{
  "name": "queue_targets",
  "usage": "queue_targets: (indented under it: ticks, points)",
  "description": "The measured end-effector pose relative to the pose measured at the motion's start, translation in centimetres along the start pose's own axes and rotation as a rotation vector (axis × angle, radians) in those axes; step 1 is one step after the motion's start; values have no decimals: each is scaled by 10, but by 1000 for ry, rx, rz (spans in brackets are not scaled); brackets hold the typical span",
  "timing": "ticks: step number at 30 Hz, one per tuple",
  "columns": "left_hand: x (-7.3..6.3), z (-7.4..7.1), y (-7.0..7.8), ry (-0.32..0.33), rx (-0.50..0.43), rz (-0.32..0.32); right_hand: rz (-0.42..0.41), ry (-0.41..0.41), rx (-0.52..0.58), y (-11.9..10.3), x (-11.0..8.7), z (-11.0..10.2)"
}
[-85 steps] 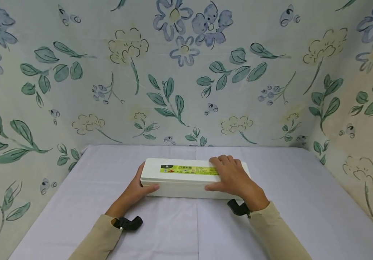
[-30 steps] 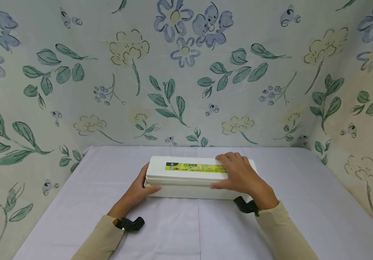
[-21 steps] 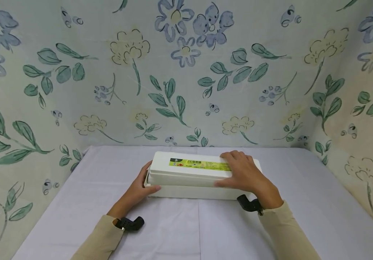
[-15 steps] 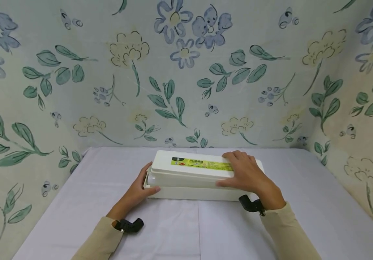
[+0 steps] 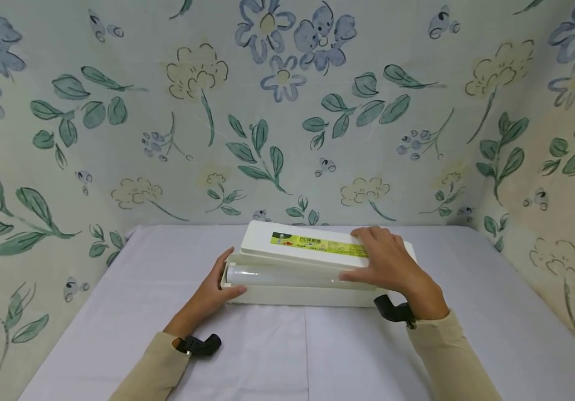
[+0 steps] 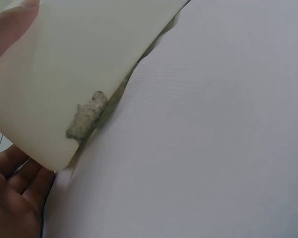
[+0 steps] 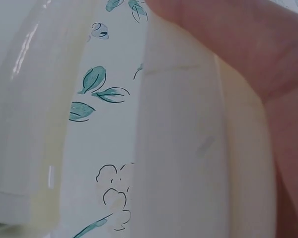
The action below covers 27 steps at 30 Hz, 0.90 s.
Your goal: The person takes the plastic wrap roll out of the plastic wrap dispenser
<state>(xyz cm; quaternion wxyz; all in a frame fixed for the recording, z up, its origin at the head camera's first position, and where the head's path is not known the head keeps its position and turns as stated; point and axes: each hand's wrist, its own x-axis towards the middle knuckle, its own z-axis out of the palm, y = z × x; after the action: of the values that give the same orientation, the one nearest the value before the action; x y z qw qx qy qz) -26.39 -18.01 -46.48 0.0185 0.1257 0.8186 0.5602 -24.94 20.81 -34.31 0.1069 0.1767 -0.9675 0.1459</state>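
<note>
A long white cling film box stands on the cloth with its lid [image 5: 257, 238] raised and tilted, a green-yellow label across the top. Below the lid, a shiny roll of cling film [image 5: 287, 275] lies in the box base [image 5: 297, 297]. My left hand [image 5: 209, 293] grips the base's left end, thumb over the front edge; the left wrist view shows its fingers at the base's corner, near a grey stuck patch [image 6: 87, 119]. Towards the right end, my right hand [image 5: 393, 270] holds the lid, thumb along its front edge. In the right wrist view a gap separates roll and lid.
A white cloth [image 5: 247, 356] with a crease down the middle covers the table. Behind it and at both sides rise floral fabric walls [image 5: 287, 156]. Both wrists carry black camera mounts [image 5: 199, 345].
The right hand has lifted the lid up, back and slightly right off the base, exposing the cling film roll. The left hand has kept its hold on the base's left end.
</note>
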Motion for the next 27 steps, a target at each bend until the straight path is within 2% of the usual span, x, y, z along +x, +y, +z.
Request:
queue_targets:
  ticks: [8,15,18,22,27]
  points:
    - [-2,-2,-2,2,16,-6,9,-5,-8,3,-1,-5]
    - [5,-1,-5,-4,8,17,36,9,-14,9,0,-8]
    - [6,0,-5,-20,-3,5,50,9,-14,11,-1,-7]
    - [5,0,-3,-3,-3,-2,38,19,-6,12,-2,-3]
    - [1,-3,-3,-6,-15,19,13,43,-35,13,-6,-2]
